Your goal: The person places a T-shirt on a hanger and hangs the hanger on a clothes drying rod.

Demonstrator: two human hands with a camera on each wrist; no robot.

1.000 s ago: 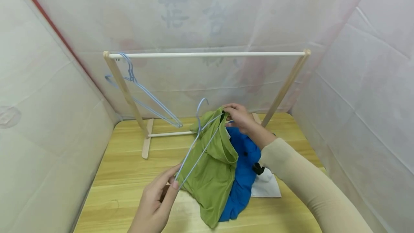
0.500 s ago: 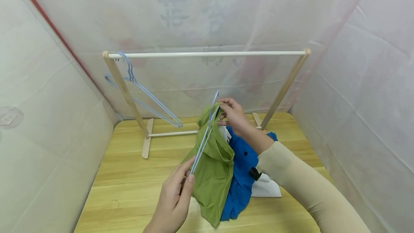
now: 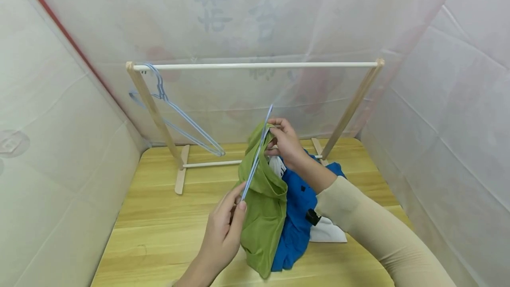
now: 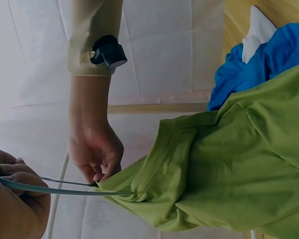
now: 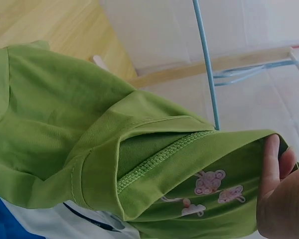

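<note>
My left hand (image 3: 223,229) pinches one end of a light blue wire hanger (image 3: 255,163), seen nearly edge-on with its hook pointing up and away. The hanger's far part goes into the neck opening of a green shirt (image 3: 260,220). At that opening, my right hand (image 3: 287,143) pinches the fabric's edge and lifts it. In the right wrist view the stitched collar gapes, and pink printed figures (image 5: 209,182) show on the green cloth. The hanger's far end is hidden by the shirt, whose lower part hangs down toward the table.
A blue garment (image 3: 296,229) and a white cloth (image 3: 327,230) lie on the wooden table (image 3: 159,234) right of the shirt. Behind stands a rack with a white rail (image 3: 255,65); more blue hangers (image 3: 191,121) hang at its left end. Pale curtains surround the table.
My left hand has moved right and away, turning the hanger from an open triangle to edge-on and further into the neck. My right hand has shifted slightly up and left with the collar.
</note>
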